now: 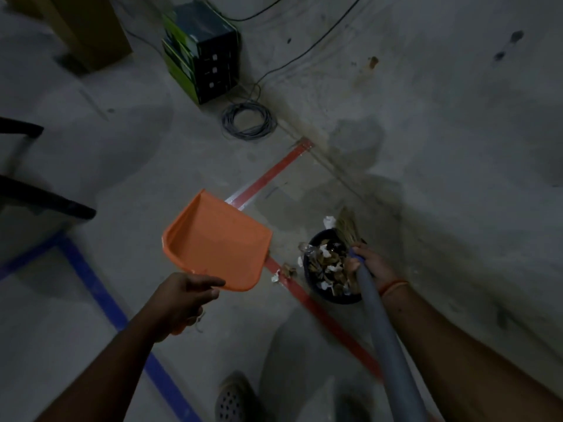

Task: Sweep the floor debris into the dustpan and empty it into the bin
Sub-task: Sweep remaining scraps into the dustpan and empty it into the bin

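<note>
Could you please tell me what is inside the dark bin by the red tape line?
The bin is heaped with brown and white scraps. The broom and right hand cover its far side; the bottom is hidden.

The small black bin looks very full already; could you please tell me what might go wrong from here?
1. The small black bin is heaped with paper and leaf scraps, so more could spill; bits already lie beside it on the red floor tape.
2. The straw broom, held by the right hand, reaches over the bin and might knock scraps out or tip it.
3. The orange plastic dustpan in the left hand looks empty, so the fallen bits may be left behind.
</note>
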Demonstrator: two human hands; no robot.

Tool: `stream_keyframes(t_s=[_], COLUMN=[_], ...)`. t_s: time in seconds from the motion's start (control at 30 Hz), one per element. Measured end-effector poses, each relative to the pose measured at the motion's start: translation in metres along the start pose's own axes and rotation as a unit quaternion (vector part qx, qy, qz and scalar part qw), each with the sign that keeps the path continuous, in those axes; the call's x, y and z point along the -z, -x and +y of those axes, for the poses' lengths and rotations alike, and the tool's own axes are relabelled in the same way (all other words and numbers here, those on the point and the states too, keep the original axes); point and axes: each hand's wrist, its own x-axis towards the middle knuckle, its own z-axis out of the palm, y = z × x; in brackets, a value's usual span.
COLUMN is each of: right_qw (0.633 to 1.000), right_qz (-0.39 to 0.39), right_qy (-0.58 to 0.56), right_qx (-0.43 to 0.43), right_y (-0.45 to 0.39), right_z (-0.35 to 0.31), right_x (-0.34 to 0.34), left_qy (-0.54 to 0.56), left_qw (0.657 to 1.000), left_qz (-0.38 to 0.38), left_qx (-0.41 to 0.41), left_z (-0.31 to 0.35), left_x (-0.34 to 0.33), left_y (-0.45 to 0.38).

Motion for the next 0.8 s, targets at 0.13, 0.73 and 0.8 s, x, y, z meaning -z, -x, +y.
stream_keyframes(t_s=[0.13,0.73,0.8], right_qw=[1.0,0.989,0.989], right_qz=[0.02,0.097,0.073], right_qy=[-0.017,0.06,0.086], right_qx=[0.008,-0.093,-0.098], right_y=[-0.019,-0.149,-0.146], right_z=[-0.01,0.025,0.043], right_x=[-0.042,-0.134,-0.138], left_qy=[0.0,-0.019,-0.018], left_qw=[1.0,0.998,0.998], left_qz=[-0.023,-0.058,-0.059], left_qx=[-0.005,0.02,0.01], left_z=[0.007,0.011,0.011], left_x=[0.036,0.142,0.143], left_y=[-0.016,-0.111,-0.111])
